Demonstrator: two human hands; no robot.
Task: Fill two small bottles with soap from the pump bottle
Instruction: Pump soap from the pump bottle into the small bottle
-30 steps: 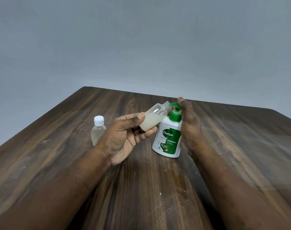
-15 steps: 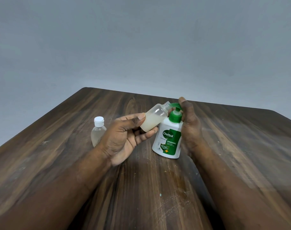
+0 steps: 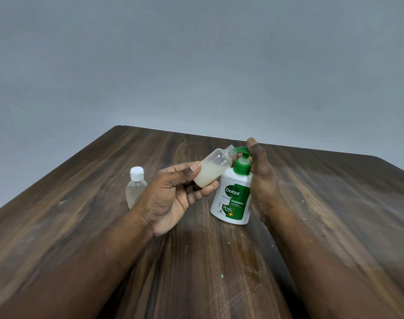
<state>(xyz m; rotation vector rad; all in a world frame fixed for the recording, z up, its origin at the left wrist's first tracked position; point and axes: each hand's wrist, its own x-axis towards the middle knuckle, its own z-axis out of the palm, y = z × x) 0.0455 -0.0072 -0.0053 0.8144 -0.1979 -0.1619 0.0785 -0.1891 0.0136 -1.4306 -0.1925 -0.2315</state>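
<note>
While the left hand tilts the small clear uncapped plastic bottle toward the spout, thumb and fingertips pinch it low on the body. That leaves the threaded mouth free, right beside the green pump head. Pale soap pools in its lower part, and the slant looks chosen to catch the stream.

The right hand wraps round the back of the white-and-green pump bottle, which stands on the dark wooden table. One digit lies over the pump head, placed to press, I'd say.

The other small clear bottle with the white cap stands upright just behind the left wrist, seemingly finished. The far and right edges lie well apart from all three bottles, so the only thing near enough to knock is that capped bottle.
</note>
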